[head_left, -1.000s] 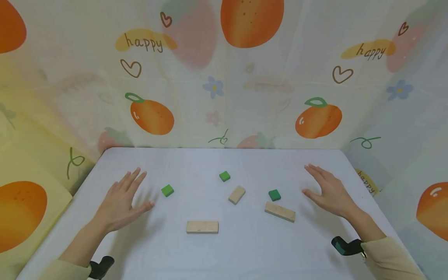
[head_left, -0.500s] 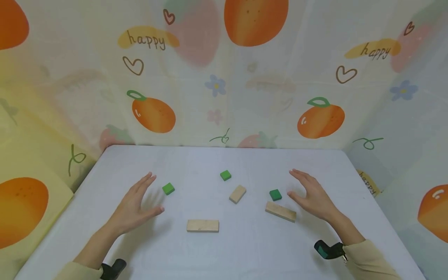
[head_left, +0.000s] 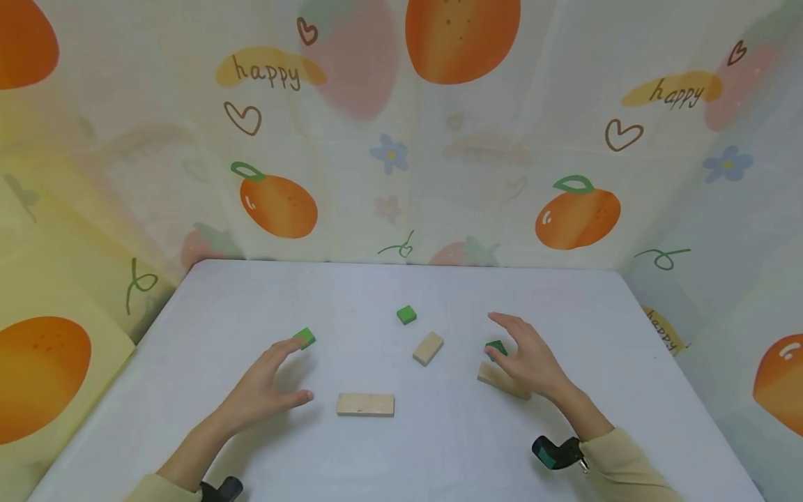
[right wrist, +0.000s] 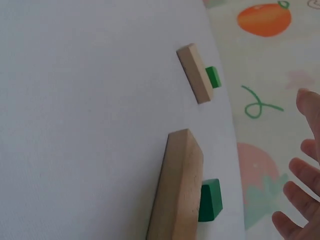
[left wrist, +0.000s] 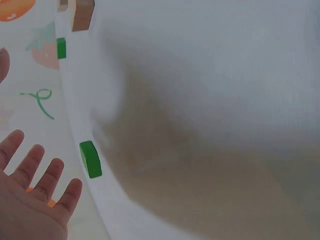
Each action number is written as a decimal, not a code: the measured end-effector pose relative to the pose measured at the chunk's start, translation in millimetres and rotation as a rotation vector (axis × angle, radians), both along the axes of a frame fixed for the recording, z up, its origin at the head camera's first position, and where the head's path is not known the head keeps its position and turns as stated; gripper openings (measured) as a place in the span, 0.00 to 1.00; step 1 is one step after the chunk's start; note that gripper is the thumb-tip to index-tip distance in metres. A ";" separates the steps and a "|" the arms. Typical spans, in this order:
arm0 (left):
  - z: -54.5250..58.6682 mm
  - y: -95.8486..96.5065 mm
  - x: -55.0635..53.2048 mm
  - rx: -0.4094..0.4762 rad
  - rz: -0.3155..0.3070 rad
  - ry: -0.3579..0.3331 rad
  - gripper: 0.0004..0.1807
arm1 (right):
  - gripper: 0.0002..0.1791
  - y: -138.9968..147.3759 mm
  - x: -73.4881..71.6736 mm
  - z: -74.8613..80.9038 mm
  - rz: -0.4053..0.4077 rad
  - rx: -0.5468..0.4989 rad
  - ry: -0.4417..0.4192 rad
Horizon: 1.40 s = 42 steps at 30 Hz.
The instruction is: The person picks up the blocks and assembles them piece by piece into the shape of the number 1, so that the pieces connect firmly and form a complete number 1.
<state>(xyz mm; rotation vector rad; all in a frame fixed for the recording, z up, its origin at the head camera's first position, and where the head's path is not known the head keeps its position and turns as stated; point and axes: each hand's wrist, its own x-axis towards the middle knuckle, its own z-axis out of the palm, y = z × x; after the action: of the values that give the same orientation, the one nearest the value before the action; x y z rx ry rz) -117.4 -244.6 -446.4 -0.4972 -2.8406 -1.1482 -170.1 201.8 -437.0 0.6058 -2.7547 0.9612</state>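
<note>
1. Directions are read in the head view as on a clock centred on the short wooden block [head_left: 428, 348], with 12 at the tabletop's [head_left: 351, 293] far edge.
2. The left hand [head_left: 257, 394] lies between 8 and 9 o'clock, its fingers loosely extended, thumb apart, gripping nothing.
3. The left green block [head_left: 306, 337] sits at 9 o'clock. In the head view the left fingertips overlap its near-left corner; the left wrist view shows the fingers apart from it.
4. The right hand [head_left: 527, 359] is at 3 o'clock, thumb and fingers spread, also holding nothing.
5. The dark green block [head_left: 496, 344], at 3 o'clock, shows between right thumb and fingers, partly covered.
6. The right plank [head_left: 493, 375] lies slanted towards 4 o'clock, just beside the dark green block and partly under the right hand's outline.
7. The far green block [head_left: 406, 315] is at 11 o'clock; the left plank [head_left: 366, 404] lies flat towards 8.
</note>
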 end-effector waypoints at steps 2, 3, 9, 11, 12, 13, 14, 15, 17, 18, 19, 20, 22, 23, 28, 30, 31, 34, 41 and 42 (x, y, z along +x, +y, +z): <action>-2.7 4.4 1.2 -0.004 -0.018 0.001 0.45 | 0.31 -6.0 0.1 -2.9 0.011 0.004 0.018; -4.1 6.6 1.7 -0.013 -0.024 0.003 0.45 | 0.31 -8.6 0.1 -4.2 0.017 0.001 0.025; -8.1 20.3 5.5 -0.030 -0.070 0.027 0.41 | 0.31 -20.3 0.6 -7.9 0.039 -0.049 0.018; -8.9 25.2 6.6 -0.026 -0.082 0.025 0.40 | 0.30 -23.5 0.1 -8.7 0.044 -0.057 0.007; -9.6 27.7 6.9 -0.025 -0.092 0.026 0.40 | 0.30 -24.9 -0.2 -9.2 0.045 -0.060 0.002; -10.3 30.2 6.9 -0.017 -0.102 0.022 0.40 | 0.30 -26.1 -0.6 -9.7 0.048 -0.063 0.005; -11.1 32.7 6.9 -0.015 -0.109 0.016 0.40 | 0.30 -27.3 -1.2 -10.5 0.050 -0.064 0.005; -12.3 34.9 6.8 -0.018 -0.116 0.015 0.40 | 0.30 -28.7 -1.8 -11.2 0.051 -0.067 0.007; -14.2 38.8 6.6 -0.020 -0.134 0.016 0.39 | 0.30 -31.6 -3.0 -13.0 0.050 -0.073 0.012; -15.0 40.4 6.6 -0.020 -0.145 0.015 0.39 | 0.30 -33.1 -3.4 -14.0 0.047 -0.078 0.012; -15.8 41.8 6.5 -0.023 -0.152 0.009 0.39 | 0.30 -34.8 -3.9 -15.4 0.044 -0.079 0.014; -16.5 43.0 6.5 -0.026 -0.159 0.004 0.38 | 0.30 -36.5 -4.2 -16.7 0.039 -0.076 0.012; -17.4 45.1 6.7 -0.026 -0.172 -0.005 0.38 | 0.30 -40.1 -4.3 -19.4 0.036 -0.072 0.010; -17.8 46.3 6.7 -0.025 -0.178 -0.013 0.38 | 0.30 -41.9 -4.2 -21.0 0.032 -0.071 0.005; -19.9 51.9 6.9 -0.037 -0.194 -0.047 0.37 | 0.30 -50.3 -2.2 -26.0 0.041 -0.093 -0.008; -21.2 53.3 7.2 -0.041 -0.197 -0.051 0.36 | 0.31 -53.7 -1.7 -26.9 0.044 -0.105 -0.021; -21.7 53.9 7.5 -0.043 -0.197 -0.054 0.36 | 0.31 -55.2 -1.3 -26.8 0.045 -0.110 -0.031; -23.6 55.3 7.7 -0.059 -0.195 -0.056 0.35 | 0.31 -59.4 -0.6 -27.0 0.035 -0.106 -0.058; -27.7 57.7 6.7 -0.098 -0.176 -0.028 0.30 | 0.31 -67.9 -0.4 -29.9 0.018 -0.103 -0.071; -28.1 58.0 6.6 -0.106 -0.171 -0.024 0.29 | 0.31 -69.2 -0.5 -30.8 0.021 -0.102 -0.062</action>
<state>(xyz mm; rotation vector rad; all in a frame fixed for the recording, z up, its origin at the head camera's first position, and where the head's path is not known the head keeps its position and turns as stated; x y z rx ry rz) -110.9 -186.6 -474.5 -0.7505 -2.9394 -1.0361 -170.6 132.6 -467.8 0.5990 -2.7367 1.1359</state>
